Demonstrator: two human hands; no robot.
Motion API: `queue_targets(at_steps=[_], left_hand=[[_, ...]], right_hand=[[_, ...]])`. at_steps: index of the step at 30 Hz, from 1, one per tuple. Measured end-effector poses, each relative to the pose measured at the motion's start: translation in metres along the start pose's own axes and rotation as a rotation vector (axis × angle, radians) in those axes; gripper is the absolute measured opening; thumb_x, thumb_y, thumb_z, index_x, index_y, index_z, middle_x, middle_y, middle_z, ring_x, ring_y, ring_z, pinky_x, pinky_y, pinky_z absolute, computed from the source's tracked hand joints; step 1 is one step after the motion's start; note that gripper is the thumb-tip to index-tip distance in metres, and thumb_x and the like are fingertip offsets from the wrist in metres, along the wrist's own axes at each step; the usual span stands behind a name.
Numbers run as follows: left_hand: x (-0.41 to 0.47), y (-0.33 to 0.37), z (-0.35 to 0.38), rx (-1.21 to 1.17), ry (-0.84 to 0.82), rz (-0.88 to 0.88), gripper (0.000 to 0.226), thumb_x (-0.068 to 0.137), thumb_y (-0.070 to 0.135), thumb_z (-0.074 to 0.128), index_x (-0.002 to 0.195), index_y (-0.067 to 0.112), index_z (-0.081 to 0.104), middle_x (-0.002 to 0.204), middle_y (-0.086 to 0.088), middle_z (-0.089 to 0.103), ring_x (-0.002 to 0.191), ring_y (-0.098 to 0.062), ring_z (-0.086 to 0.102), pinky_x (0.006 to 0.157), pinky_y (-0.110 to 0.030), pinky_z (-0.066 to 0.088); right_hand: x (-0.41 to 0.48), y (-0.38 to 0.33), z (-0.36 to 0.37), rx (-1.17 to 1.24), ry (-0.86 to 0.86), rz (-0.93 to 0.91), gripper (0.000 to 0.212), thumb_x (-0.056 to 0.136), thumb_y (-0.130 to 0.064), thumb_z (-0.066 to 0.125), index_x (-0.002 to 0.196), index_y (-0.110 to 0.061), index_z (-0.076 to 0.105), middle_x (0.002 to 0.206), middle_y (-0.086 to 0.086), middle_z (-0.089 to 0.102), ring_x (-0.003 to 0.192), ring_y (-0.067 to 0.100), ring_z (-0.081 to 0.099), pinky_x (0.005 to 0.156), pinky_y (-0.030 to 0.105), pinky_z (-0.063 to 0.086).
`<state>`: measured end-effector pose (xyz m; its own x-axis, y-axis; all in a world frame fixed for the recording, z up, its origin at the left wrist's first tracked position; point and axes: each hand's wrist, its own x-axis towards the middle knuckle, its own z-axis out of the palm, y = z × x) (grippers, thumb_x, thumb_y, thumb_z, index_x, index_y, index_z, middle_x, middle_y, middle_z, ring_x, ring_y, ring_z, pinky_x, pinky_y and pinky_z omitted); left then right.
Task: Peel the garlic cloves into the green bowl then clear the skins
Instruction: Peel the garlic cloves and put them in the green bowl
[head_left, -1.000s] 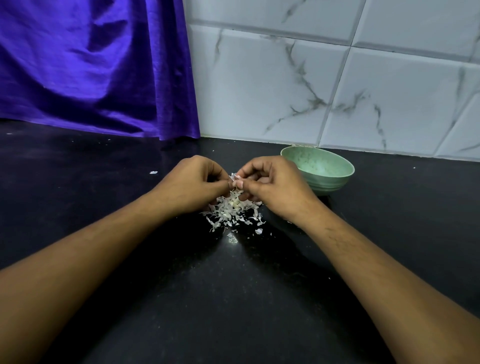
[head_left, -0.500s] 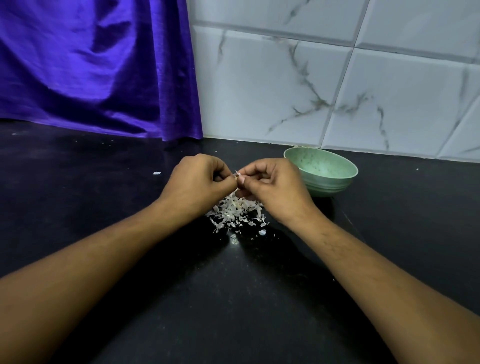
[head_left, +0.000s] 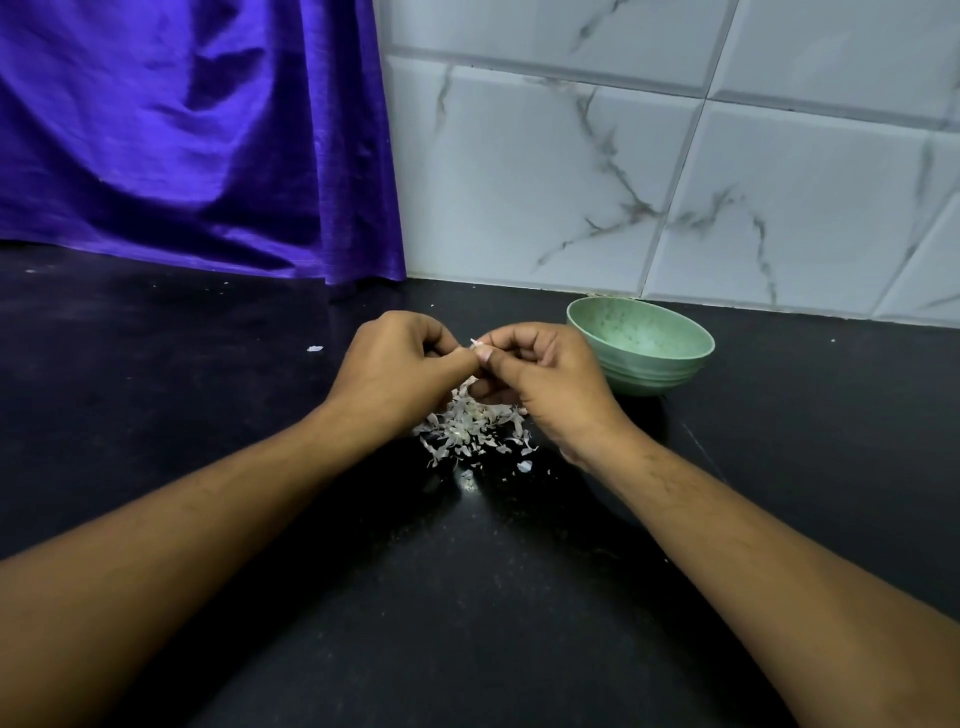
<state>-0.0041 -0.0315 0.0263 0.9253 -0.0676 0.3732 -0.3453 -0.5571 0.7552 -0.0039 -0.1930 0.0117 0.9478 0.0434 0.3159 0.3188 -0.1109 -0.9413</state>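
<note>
Both hands were curled tight, fingertips meeting: my L hand (head_left: 400, 369) & R hand (head_left: 545, 379) pinched a garlic clove (head_left: 475, 343) btwn them, mostly hidden, right above the skins pile (head_left: 467, 428) on the black counter (head_left: 467, 597); the green bowl (head_left: 657, 376) sat just beside my R hand.

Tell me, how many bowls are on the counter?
1: the green bowl stands by the tiled wall, just beyond the right hand. No other shows.
</note>
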Motion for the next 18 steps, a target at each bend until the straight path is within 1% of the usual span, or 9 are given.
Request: queue_targets(at_steps=[3, 6, 8, 10, 12, 14, 16, 18], left_hand=[[0.001, -0.001, 0.001, -0.078, -0.03, -0.061, 0.024, 0.084, 0.031, 0.075, 0.068, 0.013, 0.071, 0.058, -0.007, 0.07, 0.055, -0.022, 0.07, 0.063, -0.042, 0.061], [0.004, -0.006, 0.003, -0.221, -0.044, -0.153, 0.023, 0.079, 0.028, 0.075, 0.064, 0.012, 0.068, 0.057, -0.008, 0.067, 0.053, -0.022, 0.067, 0.064, -0.047, 0.063], [0.006, -0.007, 0.003, -0.303, -0.061, -0.179, 0.021, 0.086, 0.019, 0.073, 0.068, 0.009, 0.069, 0.063, -0.011, 0.067, 0.057, -0.021, 0.065, 0.064, -0.043, 0.063], [0.006, -0.005, 0.003, -0.397, -0.092, -0.181, 0.018, 0.092, 0.01, 0.069, 0.075, 0.004, 0.07, 0.071, -0.015, 0.067, 0.061, -0.02, 0.062, 0.06, -0.034, 0.061], [0.006, -0.003, 0.003, -0.475, -0.127, -0.167, 0.015, 0.095, 0.006, 0.068, 0.082, 0.0, 0.071, 0.07, -0.01, 0.067, 0.061, -0.015, 0.062, 0.054, -0.027, 0.059], [0.008, -0.005, 0.002, -0.513, -0.149, -0.147, 0.014, 0.095, 0.01, 0.071, 0.088, -0.002, 0.072, 0.072, -0.007, 0.071, 0.062, -0.011, 0.064, 0.054, -0.026, 0.058], [0.009, -0.008, 0.001, -0.522, -0.165, -0.136, 0.018, 0.095, 0.012, 0.073, 0.093, -0.005, 0.073, 0.075, -0.007, 0.073, 0.065, -0.012, 0.066, 0.054, -0.026, 0.059], [0.009, -0.009, 0.002, -0.519, -0.173, -0.13, 0.015, 0.093, 0.011, 0.075, 0.094, -0.005, 0.074, 0.078, -0.009, 0.073, 0.066, -0.013, 0.067, 0.054, -0.027, 0.06]], right_hand=[[0.0, 0.0, -0.001, 0.002, -0.015, 0.008, 0.009, 0.098, 0.003, 0.063, 0.1, 0.009, 0.07, 0.079, 0.017, 0.069, 0.059, 0.016, 0.067, 0.062, 0.03, 0.061], [-0.001, 0.0, -0.001, 0.039, -0.043, 0.014, 0.008, 0.098, 0.001, 0.064, 0.096, 0.002, 0.072, 0.074, 0.008, 0.07, 0.061, 0.015, 0.068, 0.065, 0.03, 0.062], [-0.002, 0.0, -0.001, 0.088, -0.041, 0.028, 0.009, 0.098, 0.001, 0.064, 0.095, -0.001, 0.072, 0.073, 0.005, 0.072, 0.061, 0.014, 0.068, 0.066, 0.03, 0.062], [-0.002, -0.002, -0.002, 0.154, -0.034, 0.056, 0.007, 0.098, -0.002, 0.065, 0.098, -0.001, 0.072, 0.077, 0.006, 0.074, 0.062, 0.015, 0.069, 0.066, 0.03, 0.062], [-0.002, -0.004, -0.006, 0.223, -0.028, 0.085, 0.007, 0.097, -0.003, 0.066, 0.102, 0.0, 0.07, 0.082, 0.011, 0.075, 0.064, 0.016, 0.07, 0.066, 0.031, 0.063], [0.0, -0.005, -0.008, 0.266, -0.021, 0.109, 0.008, 0.096, -0.001, 0.066, 0.103, 0.0, 0.069, 0.085, 0.014, 0.074, 0.064, 0.017, 0.07, 0.067, 0.031, 0.064], [0.0, -0.005, -0.009, 0.27, -0.026, 0.122, 0.006, 0.095, 0.0, 0.066, 0.101, -0.001, 0.069, 0.085, 0.016, 0.074, 0.064, 0.018, 0.071, 0.066, 0.032, 0.064], [0.001, -0.004, -0.011, 0.258, -0.035, 0.136, 0.005, 0.095, 0.0, 0.067, 0.1, -0.001, 0.068, 0.085, 0.018, 0.073, 0.064, 0.02, 0.071, 0.065, 0.033, 0.064]])
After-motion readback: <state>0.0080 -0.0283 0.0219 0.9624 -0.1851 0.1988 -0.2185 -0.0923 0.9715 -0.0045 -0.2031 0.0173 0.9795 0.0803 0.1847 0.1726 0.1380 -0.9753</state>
